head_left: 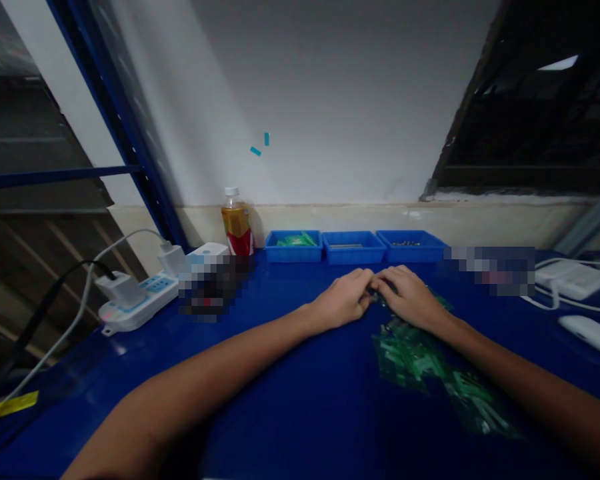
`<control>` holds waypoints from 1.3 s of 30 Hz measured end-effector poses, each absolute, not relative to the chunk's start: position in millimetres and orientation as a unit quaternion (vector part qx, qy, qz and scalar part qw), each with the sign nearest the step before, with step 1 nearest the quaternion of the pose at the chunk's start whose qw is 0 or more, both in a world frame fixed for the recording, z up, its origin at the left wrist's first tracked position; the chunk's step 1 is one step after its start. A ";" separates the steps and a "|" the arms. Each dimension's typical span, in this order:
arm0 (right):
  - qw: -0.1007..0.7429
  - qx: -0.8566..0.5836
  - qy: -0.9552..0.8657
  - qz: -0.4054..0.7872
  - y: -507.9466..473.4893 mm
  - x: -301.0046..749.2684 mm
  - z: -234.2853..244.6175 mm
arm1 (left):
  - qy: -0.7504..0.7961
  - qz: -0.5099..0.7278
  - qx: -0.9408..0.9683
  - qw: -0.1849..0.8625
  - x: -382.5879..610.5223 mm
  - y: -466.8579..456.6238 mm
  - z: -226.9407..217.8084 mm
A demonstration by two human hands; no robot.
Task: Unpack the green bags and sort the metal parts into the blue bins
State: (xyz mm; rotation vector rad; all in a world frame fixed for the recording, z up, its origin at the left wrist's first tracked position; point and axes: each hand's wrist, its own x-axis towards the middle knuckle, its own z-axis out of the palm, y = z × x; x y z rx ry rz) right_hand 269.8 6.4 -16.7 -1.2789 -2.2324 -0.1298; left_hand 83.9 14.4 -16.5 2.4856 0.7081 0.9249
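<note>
My left hand [343, 298] and my right hand [410, 295] rest knuckles-up on the blue table [300, 400], fingertips meeting near the middle. Both have their fingers curled together around a small dark item between them that I cannot make out. Under and in front of my right wrist lies a pile of small green clear bags [420, 360], spreading toward the near right. Three blue trays [353, 247] stand in a row just beyond my hands, against the wall.
A bottle of amber drink [237, 223] stands left of the trays. A white power strip [155, 290] with plugs and cables lies at the left. White devices and a cable [575, 280] sit at the right. A blue shelf frame [125, 133] rises at the left.
</note>
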 end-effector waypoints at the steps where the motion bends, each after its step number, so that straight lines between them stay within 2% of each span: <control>1: 0.277 -0.472 -0.835 -0.058 5.6 270.0 -16.1 | 0.262 0.343 0.878 0.205 82.2 17.5 -17.4; 12: 0.256 -0.405 -0.867 -0.134 -13.2 258.6 -2.1 | 0.278 0.415 0.825 0.264 79.1 23.5 -17.8; 25: 0.268 -0.424 -0.857 -0.122 -11.0 259.6 -2.1 | 0.273 0.404 0.843 0.226 77.8 19.9 -12.9; 32: 0.304 -0.431 -0.844 -0.096 -11.0 260.3 -3.0 | 0.303 0.396 0.844 0.197 76.6 18.1 -9.8; 39: 0.312 -0.416 -0.845 -0.124 -7.8 264.2 -6.9 | 0.324 0.381 0.847 0.179 76.6 17.5 -6.0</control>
